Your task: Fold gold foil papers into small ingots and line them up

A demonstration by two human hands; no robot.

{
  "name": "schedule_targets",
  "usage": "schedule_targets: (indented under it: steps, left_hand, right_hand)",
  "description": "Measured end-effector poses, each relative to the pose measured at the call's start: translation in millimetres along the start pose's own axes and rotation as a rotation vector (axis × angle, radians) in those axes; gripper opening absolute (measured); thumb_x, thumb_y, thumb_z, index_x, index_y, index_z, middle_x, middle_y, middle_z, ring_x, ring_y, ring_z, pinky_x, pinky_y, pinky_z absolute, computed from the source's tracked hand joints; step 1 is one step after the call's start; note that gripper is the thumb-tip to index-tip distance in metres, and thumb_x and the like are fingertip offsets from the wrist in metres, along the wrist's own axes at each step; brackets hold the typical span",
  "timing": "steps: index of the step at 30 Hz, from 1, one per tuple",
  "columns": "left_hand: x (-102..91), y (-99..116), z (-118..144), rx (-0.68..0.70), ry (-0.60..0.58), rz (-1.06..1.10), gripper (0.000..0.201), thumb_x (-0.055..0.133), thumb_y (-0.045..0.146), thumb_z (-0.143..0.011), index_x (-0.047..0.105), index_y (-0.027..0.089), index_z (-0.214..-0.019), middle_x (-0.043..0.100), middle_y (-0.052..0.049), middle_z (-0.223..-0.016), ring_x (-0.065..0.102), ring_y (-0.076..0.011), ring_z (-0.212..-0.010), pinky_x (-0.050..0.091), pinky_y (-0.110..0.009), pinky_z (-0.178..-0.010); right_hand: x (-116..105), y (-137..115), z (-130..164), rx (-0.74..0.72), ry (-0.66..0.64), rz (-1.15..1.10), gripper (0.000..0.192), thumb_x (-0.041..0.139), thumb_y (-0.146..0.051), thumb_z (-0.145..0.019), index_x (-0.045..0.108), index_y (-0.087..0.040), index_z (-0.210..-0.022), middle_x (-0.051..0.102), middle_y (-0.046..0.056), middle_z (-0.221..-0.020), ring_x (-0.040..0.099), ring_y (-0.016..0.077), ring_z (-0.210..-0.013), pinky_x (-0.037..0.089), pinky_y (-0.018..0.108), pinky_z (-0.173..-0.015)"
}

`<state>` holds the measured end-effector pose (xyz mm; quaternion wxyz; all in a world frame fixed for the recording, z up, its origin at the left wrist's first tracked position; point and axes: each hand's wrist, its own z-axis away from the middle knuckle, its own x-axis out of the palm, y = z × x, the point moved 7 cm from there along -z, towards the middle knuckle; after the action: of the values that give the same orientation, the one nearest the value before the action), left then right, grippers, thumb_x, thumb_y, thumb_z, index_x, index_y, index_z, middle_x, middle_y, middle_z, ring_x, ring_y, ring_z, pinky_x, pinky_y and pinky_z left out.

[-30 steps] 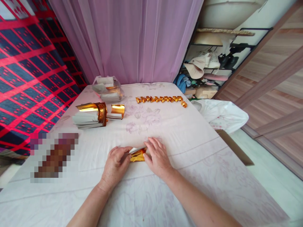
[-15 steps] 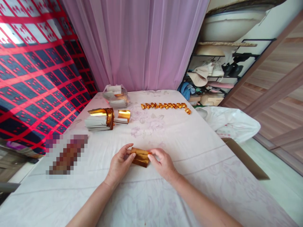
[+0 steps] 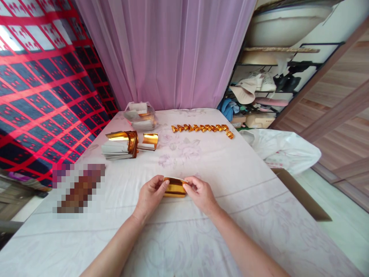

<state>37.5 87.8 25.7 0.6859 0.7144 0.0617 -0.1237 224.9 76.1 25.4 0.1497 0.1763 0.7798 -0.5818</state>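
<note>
foil stack (image 3: pixel 121 145) | folded gold row (image 3: pixel 201 128) | white bag (image 3: pixel 284 148), perhaps plastic

Home, bedroom by look of it. Bed with pale floral-print sheet (image 3: pixel 219 161) serving as work surface. Sheer lilac curtain (image 3: pixel 167 54) hanging behind it, red-and-navy grid-patterned cloth (image 3: pixel 43 88) covering left wall. Black metal shelf rack (image 3: pixel 276 84) holding hats, shoes, folded clothing. Wood-grain panelled wall (image 3: pixel 343 111) running along right side, white plastic bag (image 3: pixel 284 148) lying at bed edge.
</note>
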Motion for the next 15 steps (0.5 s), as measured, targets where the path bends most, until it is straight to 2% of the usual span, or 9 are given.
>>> schedule_targets:
  steps: [3,7,12,15]
  left_hand:
    - [-0.7,-8.2,8.2,0.011,0.053,-0.081,0.029,0.059,0.049,-0.083,0.062,0.02,-0.08,0.06,0.004,-0.066,0.054,-0.0117,-0.06,0.044,-0.021,-0.059]
    - [-0.2,-12.2,13.4,0.031,0.052,-0.15,0.027,0.056,0.046,-0.087,0.063,0.021,-0.081,0.06,0.003,-0.065,0.054,-0.0119,-0.058,0.043,-0.021,-0.055]
    - [-7.0,-8.0,12.3,0.12,0.13,-0.295,0.024,0.059,0.044,-0.085,0.068,0.022,-0.086,0.069,-0.002,-0.08,0.063,-0.0166,-0.072,0.05,-0.027,-0.068]
    - [-7.8,-7.1,12.4,0.132,0.121,-0.333,0.025,0.058,0.044,-0.086,0.069,0.023,-0.093,0.07,-0.002,-0.082,0.065,-0.0172,-0.074,0.051,-0.029,-0.07]
  right_hand:
    - [1.4,0.1,2.8,0.019,-0.018,-0.033,0.019,0.053,-0.032,-0.082,0.068,-0.021,-0.087,0.071,0.001,-0.073,0.065,0.014,-0.063,0.049,0.021,-0.058]
    - [-0.1,-5.6,2.0,0.017,-0.029,-0.066,0.02,0.051,-0.033,-0.085,0.067,-0.021,-0.084,0.07,0.001,-0.071,0.064,0.0135,-0.06,0.049,0.021,-0.056]
    - [-1.9,-2.7,1.9,0.007,0.006,-0.019,0.019,0.051,-0.032,-0.087,0.066,-0.021,-0.082,0.07,0.001,-0.071,0.064,0.0134,-0.06,0.048,0.021,-0.055]
    - [-1.1,-1.9,2.6,-0.04,0.008,0.033,0.018,0.051,-0.029,-0.088,0.067,-0.021,-0.083,0.071,0.001,-0.074,0.065,0.0142,-0.064,0.049,0.021,-0.059]
